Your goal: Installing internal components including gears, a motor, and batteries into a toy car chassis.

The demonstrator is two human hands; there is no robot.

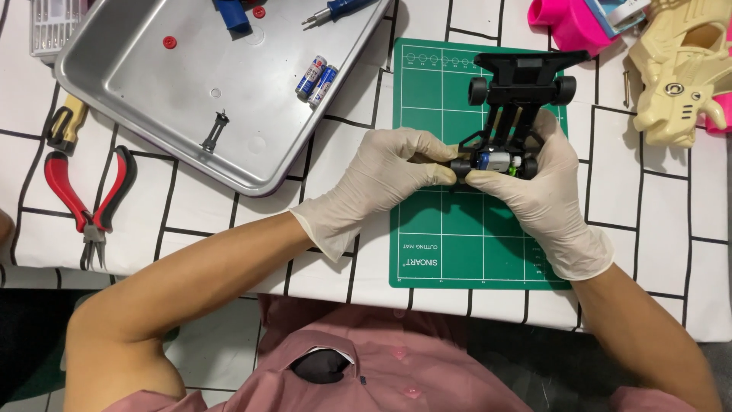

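A black toy car chassis (521,82) with small black wheels lies on a green cutting mat (450,244). Both my hands wear pale latex gloves. My left hand (381,183) pinches the near end of the chassis from the left. My right hand (545,194) grips the same end from the right, its fingers around a small silver and blue motor (496,160). The near wheels are mostly hidden by my fingers.
A metal tray (183,130) at the upper left holds two batteries (316,78), a small black part (216,131), a screwdriver (335,11) and blue pieces. Red-handled pliers (88,198) lie left of it. A cream toy body (682,69) and a pink object (568,23) sit at the upper right.
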